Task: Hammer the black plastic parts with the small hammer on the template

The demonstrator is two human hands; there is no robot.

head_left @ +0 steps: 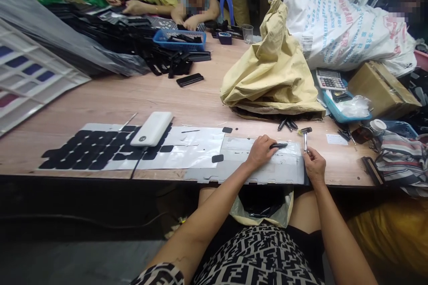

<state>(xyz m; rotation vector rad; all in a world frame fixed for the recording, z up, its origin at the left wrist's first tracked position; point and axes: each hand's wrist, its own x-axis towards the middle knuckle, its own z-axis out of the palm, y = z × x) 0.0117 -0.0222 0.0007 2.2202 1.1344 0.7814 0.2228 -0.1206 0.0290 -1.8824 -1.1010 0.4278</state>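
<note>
My left hand (261,151) rests on a grey metal sheet (234,170) at the table's front edge, fingers closed on a small black elongated part (278,145). My right hand (313,164) grips the handle of a small hammer (305,136), whose head hangs just right of the black part. A few similar black parts (286,124) lie loose behind, by the crumpled yellow paper sack (272,67). Single black pads (217,158) sit on the sheet to the left.
A white power bank (152,128) lies on a sheet of black pads (90,149). Further off are a big white sack (337,22), a calculator (330,79), a cardboard box (383,87) and a blue tray (179,40). Two people work at the far end.
</note>
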